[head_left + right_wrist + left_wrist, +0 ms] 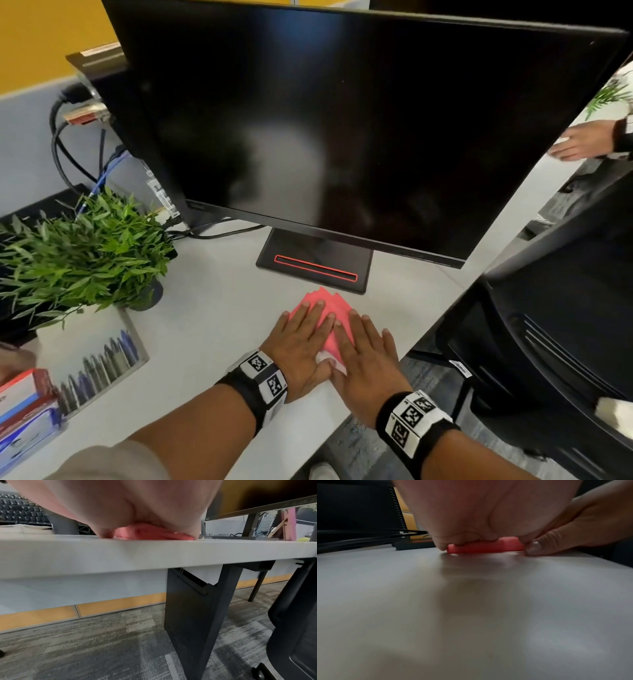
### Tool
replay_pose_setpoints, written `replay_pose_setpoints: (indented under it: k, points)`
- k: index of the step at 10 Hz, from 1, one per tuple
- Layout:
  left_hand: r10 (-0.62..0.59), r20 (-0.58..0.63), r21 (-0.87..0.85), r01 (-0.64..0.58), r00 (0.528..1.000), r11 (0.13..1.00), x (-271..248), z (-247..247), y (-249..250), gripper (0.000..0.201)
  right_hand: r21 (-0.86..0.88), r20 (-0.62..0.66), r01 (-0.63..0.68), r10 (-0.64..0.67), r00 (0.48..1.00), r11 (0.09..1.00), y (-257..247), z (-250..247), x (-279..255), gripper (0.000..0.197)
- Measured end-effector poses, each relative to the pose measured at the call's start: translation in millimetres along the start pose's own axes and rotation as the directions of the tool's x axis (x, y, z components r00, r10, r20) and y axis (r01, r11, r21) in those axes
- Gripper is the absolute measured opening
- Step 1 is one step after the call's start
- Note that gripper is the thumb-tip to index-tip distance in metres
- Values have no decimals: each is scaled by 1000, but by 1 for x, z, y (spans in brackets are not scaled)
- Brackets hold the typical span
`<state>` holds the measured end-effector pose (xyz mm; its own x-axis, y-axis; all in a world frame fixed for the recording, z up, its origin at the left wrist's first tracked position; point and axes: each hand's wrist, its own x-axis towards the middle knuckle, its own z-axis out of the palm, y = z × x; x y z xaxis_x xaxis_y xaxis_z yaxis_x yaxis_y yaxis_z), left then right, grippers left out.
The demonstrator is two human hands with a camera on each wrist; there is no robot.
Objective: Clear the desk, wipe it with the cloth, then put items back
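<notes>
Now both flat hands, left hand point(301, 346) and right hand point(368, 363), press the cloth point(325, 305).

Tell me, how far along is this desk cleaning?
Done: the white desk looks cleared in front of the black monitor. In hand: the left hand and right hand both press flat on the folded pink cloth, mid-wipe. Left: returning things; the leafy green plant and a black keyboard sit off to the side.
</notes>
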<state>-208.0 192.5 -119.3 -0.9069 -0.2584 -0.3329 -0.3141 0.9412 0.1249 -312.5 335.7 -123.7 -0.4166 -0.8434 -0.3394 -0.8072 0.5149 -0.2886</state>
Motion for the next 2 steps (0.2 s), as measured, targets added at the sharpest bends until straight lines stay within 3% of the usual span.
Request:
replay_pose_setpoints:
  k: [1,2]
  points:
    - [-17,77,-27,19,997,999,-13,-15,-4,79,-47,38,-45,47,998,998,-12,-18,0,75]
    - [-52,38,0,52,998,999,-37,-35,-11,87,-120,-84,-4,-6,996,993,-26,-34,11,73]
